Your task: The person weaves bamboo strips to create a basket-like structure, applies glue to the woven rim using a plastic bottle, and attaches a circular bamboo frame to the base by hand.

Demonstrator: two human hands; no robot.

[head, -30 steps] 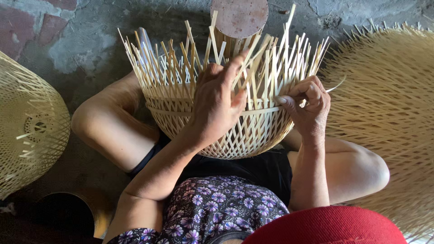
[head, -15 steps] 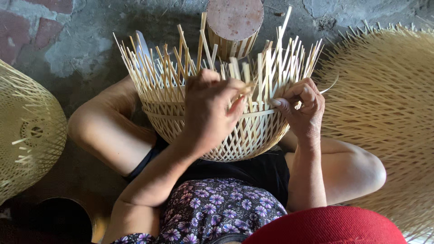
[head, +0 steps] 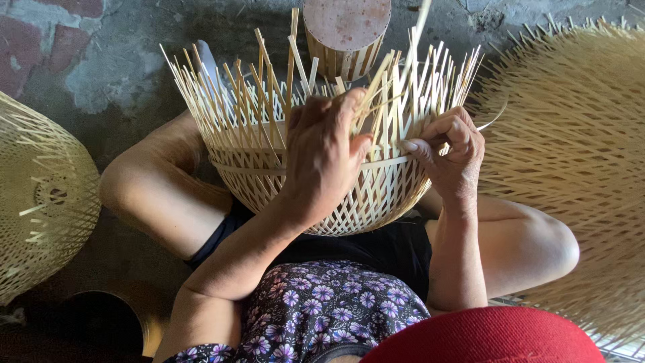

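— Where do we have the half-woven bamboo basket point(head: 316, 181)?

— It rests in our lap, between our bent knees, its rounded woven bottom tipped toward us and its loose upright strips point(head: 255, 94) fanning up and away from us.

— And our left hand point(head: 322, 158)?

— We lay it over the front of the basket at the rim, fingers curled closed around a few of the upright strips near the middle, thumb side pressed on the flat band point(head: 383, 163) that runs round the rim.

— Our right hand point(head: 450, 151)?

— We keep it at the basket's right edge, fingers bent narrow, pinching that same thin flat band between thumb and fingertips. The two hands sit near each other but apart.

— What lies around us?

— A wide woven bamboo piece point(head: 571, 168) spreads on our right, just beside the basket. A domed woven basket point(head: 40, 202) sits well apart on our left. A round wooden block point(head: 346, 30) stands on the concrete floor point(head: 114, 60) just behind the strips. Our red hat brim point(head: 484, 339) shows at the bottom edge.
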